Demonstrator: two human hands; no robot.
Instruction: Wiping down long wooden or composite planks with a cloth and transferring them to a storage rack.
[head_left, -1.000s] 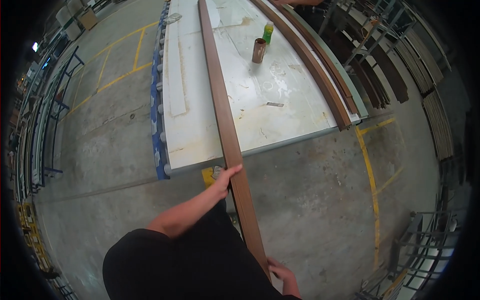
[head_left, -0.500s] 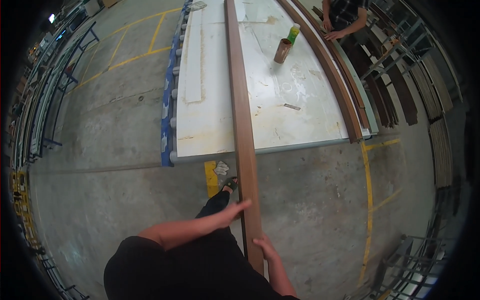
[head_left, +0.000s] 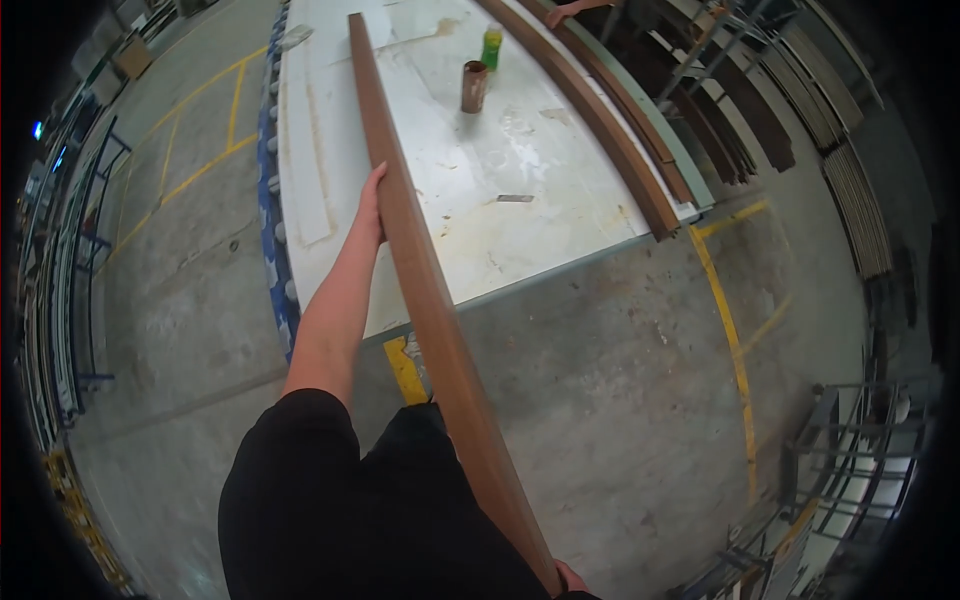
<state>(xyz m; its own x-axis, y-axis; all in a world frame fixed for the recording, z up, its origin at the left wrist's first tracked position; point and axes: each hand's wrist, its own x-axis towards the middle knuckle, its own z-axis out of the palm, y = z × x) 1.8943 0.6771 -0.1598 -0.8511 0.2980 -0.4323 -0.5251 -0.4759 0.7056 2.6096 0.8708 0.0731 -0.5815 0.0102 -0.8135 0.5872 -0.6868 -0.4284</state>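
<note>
The right hand grips the near end of the long brown board, while the left hand, now reached farther up its edge, steadies it, advanced over the white worktable.

A green-and-yellow bottle and a brown can, seemingly labelled, stand on the white table.
</note>
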